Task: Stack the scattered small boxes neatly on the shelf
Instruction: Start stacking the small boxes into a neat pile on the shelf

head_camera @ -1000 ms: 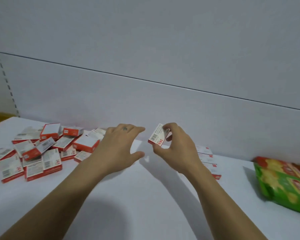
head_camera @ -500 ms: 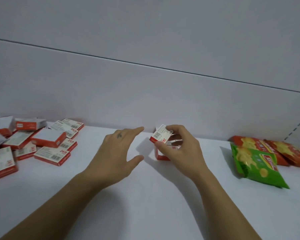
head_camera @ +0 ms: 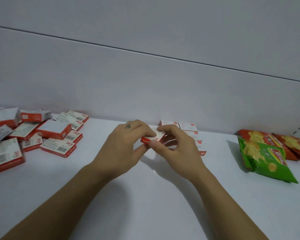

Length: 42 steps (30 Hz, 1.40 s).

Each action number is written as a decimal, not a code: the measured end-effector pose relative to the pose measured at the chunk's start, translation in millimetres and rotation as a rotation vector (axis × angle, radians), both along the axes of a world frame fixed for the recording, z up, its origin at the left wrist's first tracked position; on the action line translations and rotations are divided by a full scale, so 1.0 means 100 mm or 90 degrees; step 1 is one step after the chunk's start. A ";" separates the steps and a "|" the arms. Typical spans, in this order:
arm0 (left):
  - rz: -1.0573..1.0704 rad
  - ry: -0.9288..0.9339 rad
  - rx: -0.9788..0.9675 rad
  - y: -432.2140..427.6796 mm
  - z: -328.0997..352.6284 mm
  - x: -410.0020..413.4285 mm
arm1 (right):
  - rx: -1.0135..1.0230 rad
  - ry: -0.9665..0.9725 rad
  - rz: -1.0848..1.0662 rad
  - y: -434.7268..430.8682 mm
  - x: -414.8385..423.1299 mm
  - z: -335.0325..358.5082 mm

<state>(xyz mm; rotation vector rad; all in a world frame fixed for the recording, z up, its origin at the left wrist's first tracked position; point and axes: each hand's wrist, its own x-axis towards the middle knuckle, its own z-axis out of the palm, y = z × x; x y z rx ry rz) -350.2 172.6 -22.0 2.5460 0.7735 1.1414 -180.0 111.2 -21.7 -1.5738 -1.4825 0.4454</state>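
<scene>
A small red-and-white box (head_camera: 151,138) is held between both hands above the white shelf (head_camera: 145,196), near its middle. My left hand (head_camera: 123,148) grips the box's left end with thumb and fingers. My right hand (head_camera: 177,149) pinches its right end. Just behind my right hand, neat rows of the same small boxes (head_camera: 185,127) stand against the back wall, partly hidden by my fingers. A loose heap of several scattered boxes (head_camera: 47,132) lies at the left of the shelf.
A green snack bag (head_camera: 265,158) and red snack bags (head_camera: 291,142) lie at the right of the shelf. The grey back wall (head_camera: 145,84) rises directly behind the boxes.
My left hand has come in from open beside the box and taken hold of its left end. The view has shifted slightly right, and the neat rows behind my right hand show more.
</scene>
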 end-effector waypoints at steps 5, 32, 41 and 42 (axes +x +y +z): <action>0.021 -0.148 -0.245 0.02 0.02 -0.02 | -0.023 0.131 0.018 0.02 0.04 0.04; -0.090 -0.169 -0.554 0.05 -0.09 0.08 | -0.052 0.352 0.070 0.00 -0.09 0.10; -0.010 -0.158 -0.296 -0.02 -0.09 0.11 | -0.011 0.503 -0.038 -0.01 0.00 0.19; -0.004 -0.165 -0.298 0.00 -0.08 0.09 | -0.011 0.494 -0.033 -0.02 0.01 0.19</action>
